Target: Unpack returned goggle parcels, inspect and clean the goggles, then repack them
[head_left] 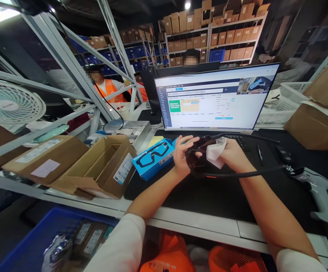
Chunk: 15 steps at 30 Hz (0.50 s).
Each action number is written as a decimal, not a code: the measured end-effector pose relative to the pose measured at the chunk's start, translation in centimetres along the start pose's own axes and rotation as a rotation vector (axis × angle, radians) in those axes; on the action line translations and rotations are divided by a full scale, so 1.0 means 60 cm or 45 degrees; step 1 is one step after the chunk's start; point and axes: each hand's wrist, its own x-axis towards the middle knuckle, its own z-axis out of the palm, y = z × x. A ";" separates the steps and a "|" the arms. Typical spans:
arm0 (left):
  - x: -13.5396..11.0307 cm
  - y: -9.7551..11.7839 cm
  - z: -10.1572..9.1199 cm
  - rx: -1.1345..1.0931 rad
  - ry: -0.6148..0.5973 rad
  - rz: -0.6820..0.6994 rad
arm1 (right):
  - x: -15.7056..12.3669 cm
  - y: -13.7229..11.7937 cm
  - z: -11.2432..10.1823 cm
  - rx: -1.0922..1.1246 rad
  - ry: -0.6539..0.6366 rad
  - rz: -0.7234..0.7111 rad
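Dark-lensed wraparound glasses [195, 160] are held up in front of the monitor, their black temple arms stretching to the right. My left hand [182, 155] grips them at the left end of the lens, fingers bent around the edge. In my right hand [232, 154] a white cloth or tissue [216, 152] is pinched against the lens. Just left of my left hand lies a blue box [153, 158] printed with a picture of glasses. The black desk mat [209, 198] is beneath both hands.
A monitor [209, 102] and keyboard stand behind the hands. On the right are a pen [259, 155], a mouse [283, 155] and a barcode scanner [317, 189]. An open cardboard box [107, 172] sits at left, near a fan [8, 104]. Co-workers [110, 88] are beyond the frame.
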 end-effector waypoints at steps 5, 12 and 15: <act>0.005 0.008 0.006 0.021 0.049 -0.019 | 0.002 0.010 0.020 -0.157 0.227 -0.129; 0.012 0.006 0.000 -0.046 0.031 -0.004 | -0.007 0.014 0.045 0.130 0.404 -0.032; 0.020 0.007 0.001 -0.216 0.072 -0.109 | -0.007 0.004 0.048 0.224 0.412 0.004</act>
